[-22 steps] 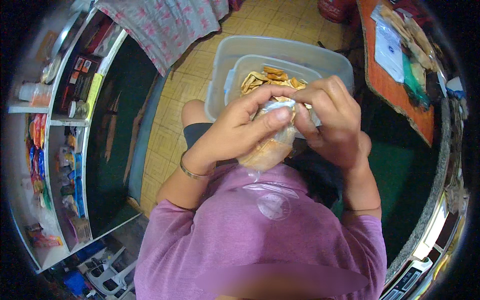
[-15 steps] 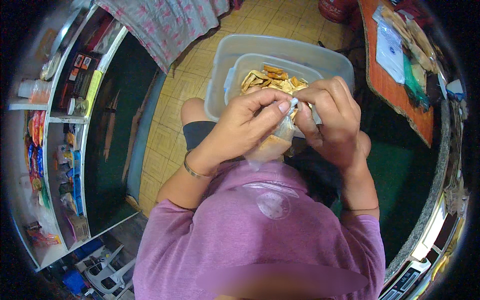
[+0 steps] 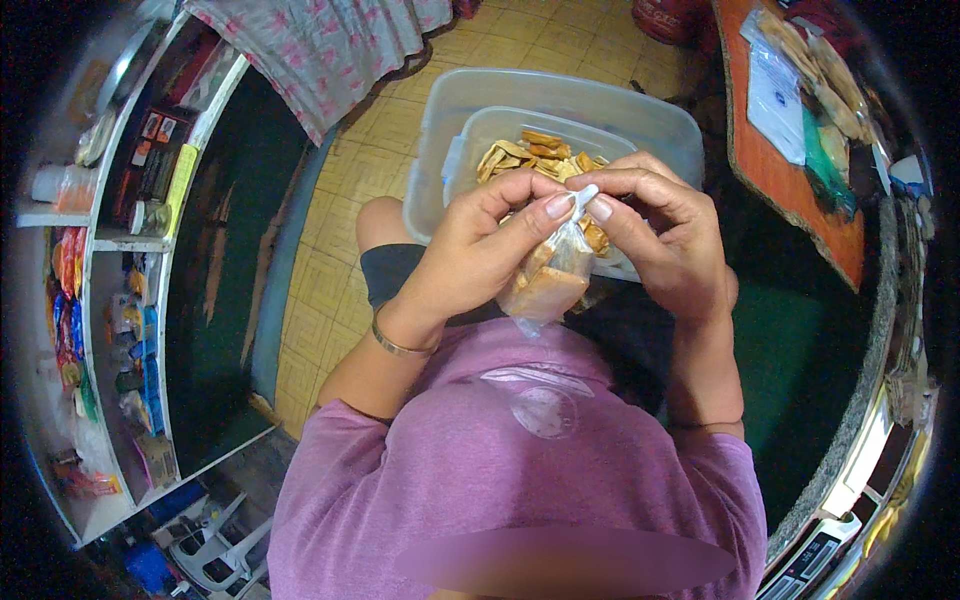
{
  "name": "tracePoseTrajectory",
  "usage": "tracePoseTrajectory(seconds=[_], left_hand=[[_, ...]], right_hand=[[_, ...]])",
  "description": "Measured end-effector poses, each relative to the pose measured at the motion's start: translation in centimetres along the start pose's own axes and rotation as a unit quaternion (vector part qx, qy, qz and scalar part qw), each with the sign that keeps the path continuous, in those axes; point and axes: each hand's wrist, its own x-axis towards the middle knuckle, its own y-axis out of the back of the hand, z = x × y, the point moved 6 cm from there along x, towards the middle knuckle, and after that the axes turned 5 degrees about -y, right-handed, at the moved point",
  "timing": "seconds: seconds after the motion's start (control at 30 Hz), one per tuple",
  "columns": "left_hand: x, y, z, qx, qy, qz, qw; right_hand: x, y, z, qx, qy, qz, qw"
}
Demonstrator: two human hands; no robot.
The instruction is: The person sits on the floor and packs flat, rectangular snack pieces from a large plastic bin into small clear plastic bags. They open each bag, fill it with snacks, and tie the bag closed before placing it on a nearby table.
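Observation:
A small clear plastic bag (image 3: 548, 284) with golden-brown cracker-like pieces inside hangs between my hands, its neck twisted into a whitish tip. My left hand (image 3: 498, 232) pinches one side of that neck between thumb and forefinger. On the other side, my right hand (image 3: 660, 232) pinches the neck close to the tip, thumb and forefinger almost meeting the left ones. Just beyond my hands, a translucent inner tub (image 3: 455, 165) holds more loose golden-brown pieces (image 3: 540, 150), partly covered by my fingers. It sits inside a larger translucent plastic bin (image 3: 560, 85).
At the right is a reddish-brown wooden board (image 3: 745, 150) bearing filled plastic packs (image 3: 815, 75) and a green bag (image 3: 828, 170). White shelves (image 3: 130, 243) with packaged goods stand left. A floral cloth (image 3: 320, 50) hangs at the upper left above the tiled floor (image 3: 330, 270).
The bag has turned so its contents show more clearly. My right hand has rotated, its thumb now up against the twisted neck and the whitish tip pointing upward.

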Motion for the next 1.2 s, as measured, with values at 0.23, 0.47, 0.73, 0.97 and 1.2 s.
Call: tracePoseTrajectory(seconds=[0.23, 0.47, 0.73, 0.97, 1.2], left_hand=[[0.2, -0.1, 1.2, 0.207, -0.092, 0.075, 0.971], [-0.1, -0.7, 2.4, 0.352, -0.171, 0.083, 0.916], [-0.4, -0.7, 2.7, 0.364, -0.178, 0.004, 0.914], [-0.2, -0.3, 0.9, 0.005, -0.010, 0.054, 0.998], [0.4, -0.8, 2.5, 0.275, -0.147, 0.007, 0.950]], right_hand=[[-0.2, 0.3, -1.3, -0.118, 0.053, 0.067, 0.989], [-0.6, -0.3, -2.1, -0.246, 0.183, 0.171, 0.936], [-0.7, -0.1, -2.3, -0.292, 0.233, 0.211, 0.903], [0.1, -0.5, -2.9, -0.302, 0.284, 0.133, 0.900], [-0.4, -0.4, -3.1, -0.302, 0.289, 0.153, 0.895]])
